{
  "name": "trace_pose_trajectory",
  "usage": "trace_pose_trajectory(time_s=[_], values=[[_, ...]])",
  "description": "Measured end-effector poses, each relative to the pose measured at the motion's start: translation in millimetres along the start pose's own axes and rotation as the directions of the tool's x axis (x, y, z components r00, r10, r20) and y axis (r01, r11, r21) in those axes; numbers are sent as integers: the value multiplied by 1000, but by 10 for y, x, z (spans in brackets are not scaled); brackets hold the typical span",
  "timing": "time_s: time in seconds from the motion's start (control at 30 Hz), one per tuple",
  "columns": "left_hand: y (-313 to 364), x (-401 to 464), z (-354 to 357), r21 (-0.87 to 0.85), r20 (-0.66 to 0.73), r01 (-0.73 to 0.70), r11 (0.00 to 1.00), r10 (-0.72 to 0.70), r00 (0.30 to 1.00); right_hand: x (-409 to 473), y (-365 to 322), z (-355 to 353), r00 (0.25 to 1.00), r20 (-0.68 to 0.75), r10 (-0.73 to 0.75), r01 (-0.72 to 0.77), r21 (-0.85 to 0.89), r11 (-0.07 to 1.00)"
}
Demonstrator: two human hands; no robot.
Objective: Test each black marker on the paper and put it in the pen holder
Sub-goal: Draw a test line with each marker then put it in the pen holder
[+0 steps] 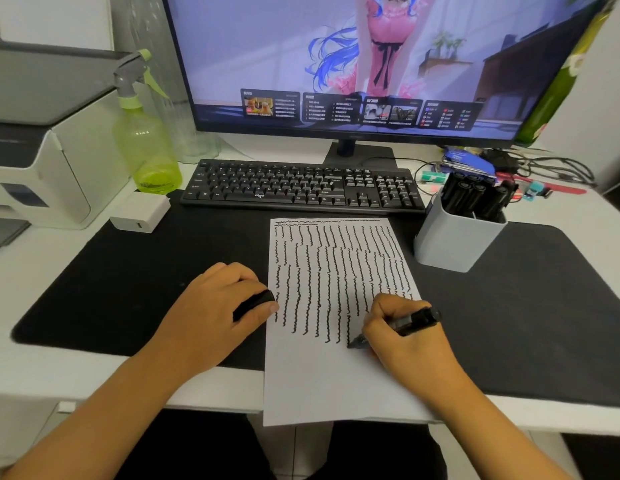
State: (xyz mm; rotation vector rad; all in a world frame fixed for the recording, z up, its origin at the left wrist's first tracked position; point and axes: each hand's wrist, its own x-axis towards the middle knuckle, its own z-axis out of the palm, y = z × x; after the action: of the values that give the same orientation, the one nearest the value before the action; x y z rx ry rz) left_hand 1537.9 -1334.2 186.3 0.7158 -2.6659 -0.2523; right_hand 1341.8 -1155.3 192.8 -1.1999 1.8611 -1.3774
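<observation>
A white sheet of paper (315, 375) lies on the black desk mat, its upper half covered with wavy black lines. My right hand (405, 337) grips an uncapped black marker (414, 320), its tip touching the paper at the end of a wavy line. My left hand (218, 306) rests on the mat at the paper's left edge, closed around a black marker cap (254, 301). A light grey pen holder (454, 237) stands to the upper right of the paper, with several black markers (474, 195) upright in it.
A black keyboard (301, 187) lies beyond the paper, below a monitor (370, 64). A green spray bottle (142, 140), a white charger (140, 211) and a printer (34, 143) are at the left. Cables and small items (530, 174) clutter the back right.
</observation>
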Motion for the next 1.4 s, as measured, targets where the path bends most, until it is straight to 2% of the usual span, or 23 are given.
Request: trace_pose_trajectory(time_s=[0.17, 0.3, 0.4, 0.5, 0.57, 0.67, 0.8, 1.0, 1.1, 1.23, 1.4], values=[[22, -2, -25, -6, -3, 11, 1000, -11, 1000, 1, -6, 11, 999, -1, -50, 50, -1, 999], [56, -4, -55, -29, 2, -4, 1000, 4, 1000, -15, -5, -96, 962, -242, -130, 163, 123, 979], [104, -28, -131, -107, -54, -32, 994, 26, 998, -12, -75, -208, 938, -323, -126, 192, 182, 964], [215, -38, -221, -175, -76, -114, 978, 102, 992, -12, -188, -237, 973, -223, -65, 140, 337, 931], [321, -19, -272, -222, -36, -144, 964, 139, 990, -25, -242, -206, 991, -123, -61, 107, 412, 905], [449, 32, -315, -235, 35, -153, 960, 166, 986, -46, -306, -131, 994, -68, -91, 112, 458, 882], [525, 60, -336, -161, 37, -228, 960, 237, 971, -63, -360, -64, 995, -21, -93, 92, 453, 887], [559, 63, -351, -149, 32, -273, 950, 281, 959, -109, -401, -5, 992, 26, -127, 105, 410, 906], [614, 69, -383, -151, 87, -299, 942, 314, 945, -110, -422, 23, 988, 64, -141, 108, 371, 922], [651, 14, -417, -229, 284, -165, 959, 228, 931, -139, -404, -11, 965, 136, -224, 152, 404, 902], [700, -106, -450, -437, 452, -38, 899, 256, 855, -195, -376, -43, 913, 224, -341, 217, 442, 870]])
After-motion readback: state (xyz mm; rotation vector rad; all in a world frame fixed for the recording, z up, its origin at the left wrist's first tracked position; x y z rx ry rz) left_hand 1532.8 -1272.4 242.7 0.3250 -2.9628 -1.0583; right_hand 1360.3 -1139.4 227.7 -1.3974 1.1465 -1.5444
